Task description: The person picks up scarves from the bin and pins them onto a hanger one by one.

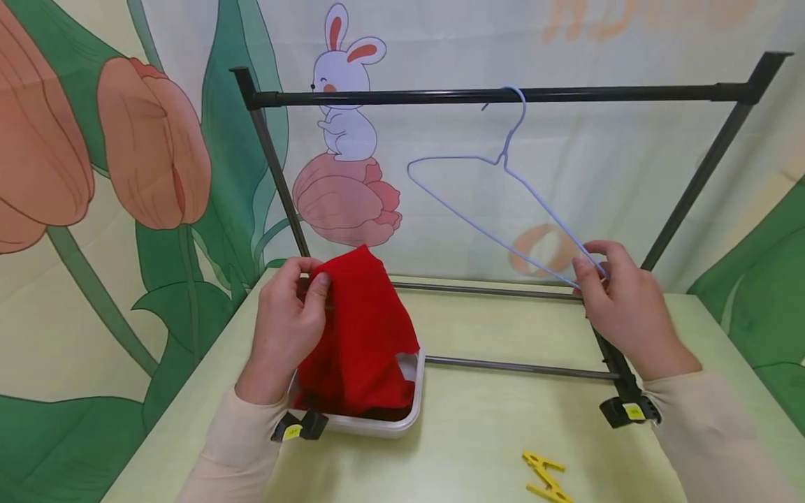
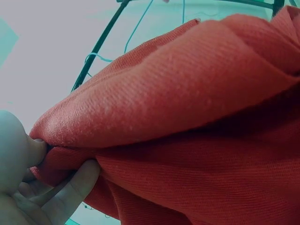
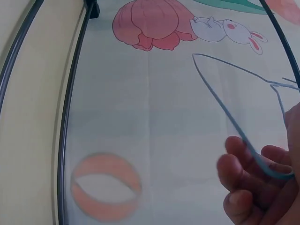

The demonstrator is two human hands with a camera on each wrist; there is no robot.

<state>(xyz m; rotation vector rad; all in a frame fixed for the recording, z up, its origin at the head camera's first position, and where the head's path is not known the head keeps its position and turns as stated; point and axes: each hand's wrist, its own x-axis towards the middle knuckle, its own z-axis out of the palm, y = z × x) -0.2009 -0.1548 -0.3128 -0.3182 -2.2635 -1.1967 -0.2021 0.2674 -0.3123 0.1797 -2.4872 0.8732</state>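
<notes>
My left hand (image 1: 286, 325) pinches the upper edge of a red cloth (image 1: 358, 328) between thumb and fingers. The cloth hangs down into a white tray (image 1: 402, 426) on the table; in the left wrist view its ribbed folds (image 2: 154, 103) fill most of the picture. A light blue wire hanger (image 1: 462, 213) hooks over the black rail (image 1: 402, 97) of a rack and tilts down to the right. At that lower right corner my right hand (image 1: 622, 307) grips the wire. The right wrist view shows curled fingers (image 3: 248, 183) around the hanger's end.
A yellow clothespin (image 1: 546, 477) lies on the pale table (image 1: 465, 433) near the front. The black rack's posts (image 1: 698, 185) and lower bars (image 1: 522, 367) frame the area behind the tray. Behind hangs a printed backdrop (image 1: 440, 42) with tulips and a rabbit.
</notes>
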